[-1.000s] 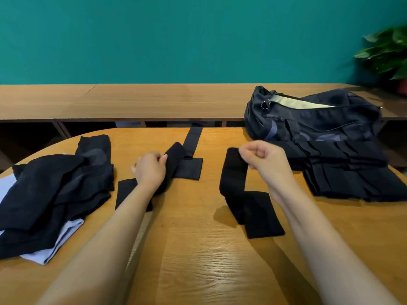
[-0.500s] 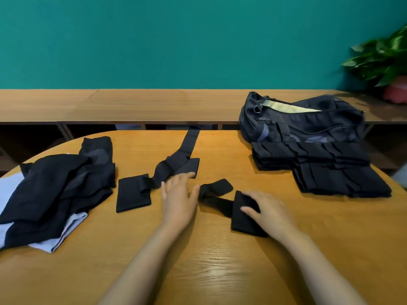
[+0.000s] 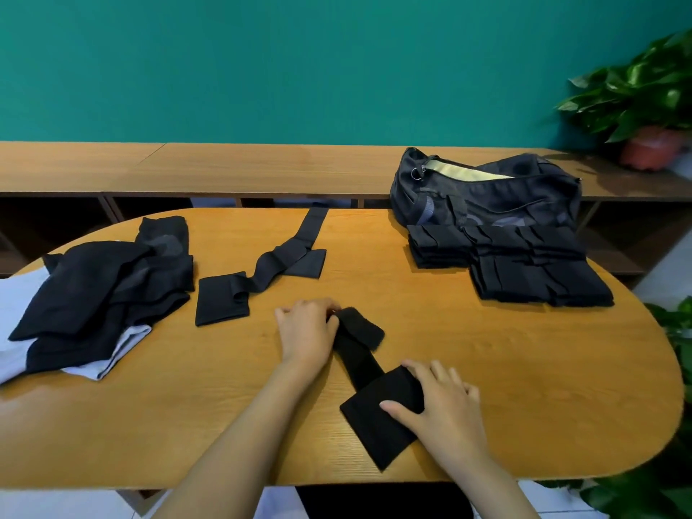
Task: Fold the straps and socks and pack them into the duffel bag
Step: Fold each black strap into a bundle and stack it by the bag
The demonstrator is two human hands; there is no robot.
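My left grip (image 3: pixel 305 331) is pinching the folded end of the black strap (image 3: pixel 359 355); my right grip (image 3: pixel 445 410), fingers straight, is pressing its wide end onto the desk (image 3: pixel 543 368).

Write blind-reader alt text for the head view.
A person folds a black strap on a wooden table: the left hand grips its doubled far end, the right hand presses flat on its wide near end. A second strap and clothes pile lie to the left; folded stacks front a duffel bag at right.

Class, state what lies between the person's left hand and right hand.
In the head view, the narrow band of a black fabric strap runs from left hand to right hand.
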